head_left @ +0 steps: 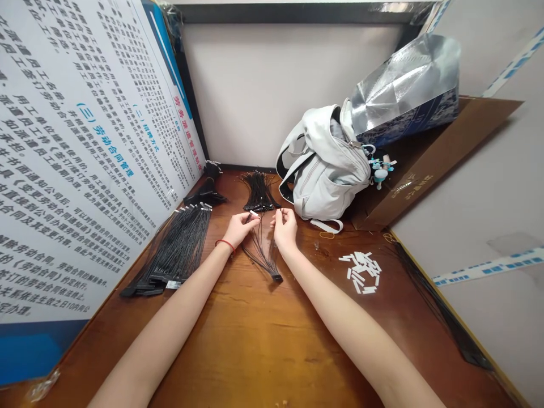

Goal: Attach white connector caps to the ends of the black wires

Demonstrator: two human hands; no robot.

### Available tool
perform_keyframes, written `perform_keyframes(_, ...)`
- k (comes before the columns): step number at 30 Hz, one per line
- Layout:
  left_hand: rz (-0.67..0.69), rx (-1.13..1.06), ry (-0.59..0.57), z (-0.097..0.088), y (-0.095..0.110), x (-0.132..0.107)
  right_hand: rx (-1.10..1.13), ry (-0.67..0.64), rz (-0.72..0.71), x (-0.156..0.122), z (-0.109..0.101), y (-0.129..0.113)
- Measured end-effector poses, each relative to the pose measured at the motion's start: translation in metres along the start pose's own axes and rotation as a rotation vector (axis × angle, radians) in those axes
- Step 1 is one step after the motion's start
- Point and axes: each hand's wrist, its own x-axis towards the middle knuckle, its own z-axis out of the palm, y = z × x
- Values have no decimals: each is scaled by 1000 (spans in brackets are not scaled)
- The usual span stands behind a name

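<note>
My left hand [238, 226] pinches a small white tube piece [254, 213] at its fingertips. A red band circles that wrist. My right hand [285, 226] is closed on the upper ends of a small bundle of thin black cords [263, 255], which fans down to a black end near me. Both hands hover over the wooden table [255, 340], close together. Just beyond them lies a bunch of black cords [259, 192].
A long row of black cords with white tips [178, 249] lies at the left beside a printed board [85, 158]. A pile of white tube pieces [361, 272] sits at the right. A grey backpack [327, 170], a silver bag [403, 90] and brown cardboard [429, 158] stand behind.
</note>
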Motion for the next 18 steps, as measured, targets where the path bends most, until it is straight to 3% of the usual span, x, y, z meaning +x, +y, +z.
perform_keyframes(3,0,51,-46,0,5,-1,-72,-35,-78,1,-2,-3)
perform_keyframes(8,36,143,-14,3,14,-5,-208,-106,-205,-3,-4,-12)
perform_keyframes(18,243,387,7,8,17,-12,-253,52,-199,9,-11,-8)
